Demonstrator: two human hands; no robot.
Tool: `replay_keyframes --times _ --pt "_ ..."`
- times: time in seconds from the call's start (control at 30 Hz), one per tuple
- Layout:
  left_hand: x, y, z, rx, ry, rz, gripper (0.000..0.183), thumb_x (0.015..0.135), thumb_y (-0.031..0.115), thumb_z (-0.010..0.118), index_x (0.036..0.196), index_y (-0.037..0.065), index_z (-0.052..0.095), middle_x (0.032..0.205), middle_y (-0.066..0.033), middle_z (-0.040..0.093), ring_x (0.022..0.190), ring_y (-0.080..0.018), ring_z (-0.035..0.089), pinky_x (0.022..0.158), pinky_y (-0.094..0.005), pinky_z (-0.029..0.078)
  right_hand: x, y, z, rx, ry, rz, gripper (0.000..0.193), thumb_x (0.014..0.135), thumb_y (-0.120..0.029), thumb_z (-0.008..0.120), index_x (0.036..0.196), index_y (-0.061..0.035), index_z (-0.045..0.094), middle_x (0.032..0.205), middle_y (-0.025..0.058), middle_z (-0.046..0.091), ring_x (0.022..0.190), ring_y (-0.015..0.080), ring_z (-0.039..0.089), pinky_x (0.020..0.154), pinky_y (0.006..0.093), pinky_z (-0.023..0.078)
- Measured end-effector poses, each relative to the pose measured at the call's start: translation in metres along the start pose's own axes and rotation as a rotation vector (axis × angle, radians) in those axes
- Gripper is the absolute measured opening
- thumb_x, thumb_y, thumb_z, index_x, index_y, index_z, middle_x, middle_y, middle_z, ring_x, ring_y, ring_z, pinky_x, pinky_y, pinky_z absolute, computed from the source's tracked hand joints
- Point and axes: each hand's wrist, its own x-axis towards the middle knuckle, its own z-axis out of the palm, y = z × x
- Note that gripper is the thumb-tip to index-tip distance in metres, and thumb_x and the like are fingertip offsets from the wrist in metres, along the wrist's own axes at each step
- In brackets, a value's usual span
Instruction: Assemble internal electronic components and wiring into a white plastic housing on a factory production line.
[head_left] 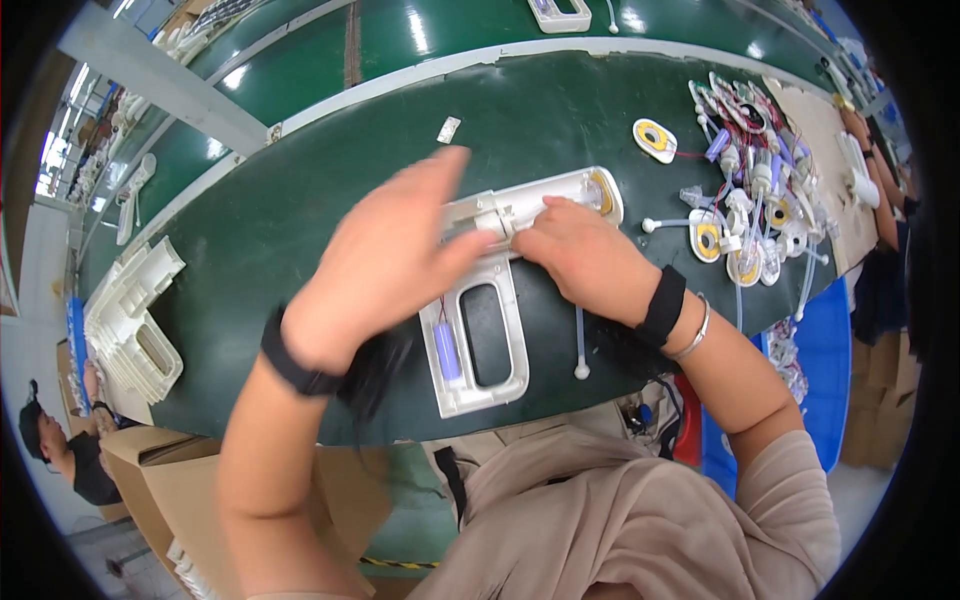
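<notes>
A white plastic housing half (515,345) with a looped handle lies open side up on the green table in front of me. A purple cylindrical battery (446,350) with red wires sits in its handle. At the housing's far right end is a yellow-ringed part (602,192). My right hand (590,255) bends its fingers closed over the housing's barrel; the fingertips and what they press are partly hidden. Slightly smeared by motion, my left hand (380,255) is over the barrel's left end, fingers stretched and thumb apart. Beside the handle lies a thin translucent tube (580,345) with a white ball end.
On the right is a pile of wired parts, tubes and batteries (760,180), with a yellow-ringed piece (654,140) beside it. Stacked white housing shells (130,325) stand at the left edge. Below are a blue bin (835,350) and a cardboard box (180,490). Other people are at both sides.
</notes>
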Motion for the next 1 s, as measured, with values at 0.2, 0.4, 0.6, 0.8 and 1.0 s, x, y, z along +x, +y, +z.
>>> replay_keyframes --times 0.2,0.4,0.6,0.8,1.0 --pt "-0.09 0.035 0.054 0.257 -0.007 -0.235 0.08 0.077 0.036 0.071 0.132 -0.009 0.034 0.137 -0.0343 0.033 0.121 -0.0475 0.041 0.098 -0.0456 0.04 0.025 0.003 0.018 -0.129 0.109 0.088 0.018 0.076 -0.001 0.052 0.093 -0.0056 0.056 0.074 0.0079 0.061 0.083 0.0262 0.058 0.093 0.0392 0.041" --pt "-0.071 0.009 0.049 0.306 0.103 -0.358 0.083 0.072 0.031 0.073 0.133 -0.009 0.033 0.136 -0.0328 0.036 0.116 -0.0464 0.045 0.098 -0.0452 0.039 0.006 -0.023 -0.029 0.037 0.378 0.201 0.031 0.07 -0.006 0.069 0.1 -0.004 0.058 0.112 0.0168 0.054 0.101 0.0357 0.053 0.088 0.0425 0.043" --pt "0.027 -0.07 -0.004 0.186 0.326 -0.409 0.079 0.071 0.031 0.071 0.131 -0.004 0.034 0.115 -0.0279 0.055 0.105 -0.0417 0.055 0.087 -0.0438 0.046 -0.029 -0.02 -0.033 0.228 0.212 0.169 0.029 0.072 -0.01 0.07 0.098 -0.0067 0.059 0.118 0.0155 0.051 0.101 0.0338 0.053 0.086 0.0414 0.045" --pt "0.176 -0.182 -0.025 0.306 0.381 -0.417 0.082 0.07 0.04 0.07 0.129 -0.005 0.036 0.124 -0.0239 0.052 0.11 -0.038 0.054 0.09 -0.0408 0.046 -0.033 0.001 -0.029 0.237 0.209 0.25 0.023 0.075 -0.012 0.068 0.096 -0.0076 0.059 0.114 0.0127 0.053 0.096 0.0292 0.055 0.082 0.0384 0.046" --pt "0.207 -0.225 -0.006 0.115 0.303 -0.522 0.089 0.064 0.044 0.078 0.133 0.003 0.04 0.128 -0.021 0.051 0.117 -0.0337 0.052 0.097 -0.0382 0.043 -0.027 0.006 -0.024 0.226 0.116 0.186 0.022 0.075 -0.015 0.069 0.094 -0.0092 0.06 0.11 0.01 0.056 0.097 0.0257 0.056 0.081 0.036 0.046"
